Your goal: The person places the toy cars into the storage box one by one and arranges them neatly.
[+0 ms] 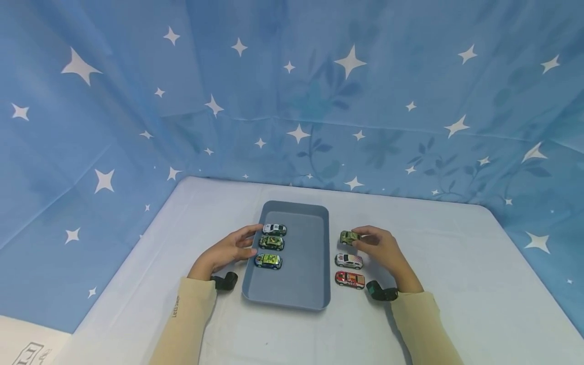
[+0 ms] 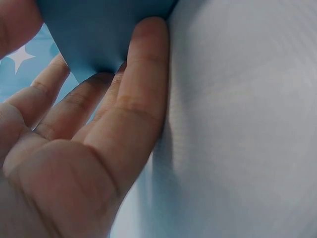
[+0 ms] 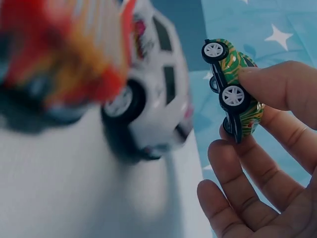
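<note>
My left hand [image 1: 232, 248] rests along the left side of a grey-blue tray [image 1: 303, 299], its fairly straight fingers touching the outer wall; the left wrist view shows fingertips against the tray wall [image 2: 99, 34]. Inside the tray by that side lie a white-and-dark toy car [image 1: 275, 229], a green camouflage one [image 1: 271, 243] and a yellow-green one [image 1: 268, 261]. Right of the tray, my right hand [image 1: 378, 247] pinches a green patterned toy car [image 3: 233, 91] between thumb and fingers. Nearer me sit a white toy car [image 1: 349, 261] and a red one [image 1: 350, 279].
All this stands on a table with a white cloth [image 1: 456, 263]. A blue curtain [image 1: 388, 101] with white stars hangs behind and at the left. A dark camera sits on each wrist.
</note>
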Motion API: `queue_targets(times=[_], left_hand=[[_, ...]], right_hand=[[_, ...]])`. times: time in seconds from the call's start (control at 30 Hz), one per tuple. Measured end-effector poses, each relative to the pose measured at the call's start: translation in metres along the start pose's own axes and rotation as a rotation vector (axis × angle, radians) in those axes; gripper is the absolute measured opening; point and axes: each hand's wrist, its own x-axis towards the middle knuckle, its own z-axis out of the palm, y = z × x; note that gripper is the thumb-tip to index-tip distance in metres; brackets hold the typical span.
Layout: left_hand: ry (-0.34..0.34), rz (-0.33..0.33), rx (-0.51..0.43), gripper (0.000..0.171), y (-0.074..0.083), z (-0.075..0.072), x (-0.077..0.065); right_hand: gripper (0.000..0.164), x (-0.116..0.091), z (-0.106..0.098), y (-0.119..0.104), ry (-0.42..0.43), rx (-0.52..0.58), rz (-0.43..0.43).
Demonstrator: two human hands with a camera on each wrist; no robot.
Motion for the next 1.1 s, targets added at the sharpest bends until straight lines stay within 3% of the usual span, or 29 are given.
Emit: queue_targets(times=[0.73,1.1], left_hand=[[-0.004,0.005,0.009,0.076,-0.002,0.001,0.0],[-0.001,0.012,-0.004,0.076,-0.001,0.0,0.001]], right_hand=[[0.029,-0.002,0.007,-0.019,-0.012,-0.04,-0.123],[0.027,0.005,0.015,-0.025,-0.039,-0.028,-0.127]])
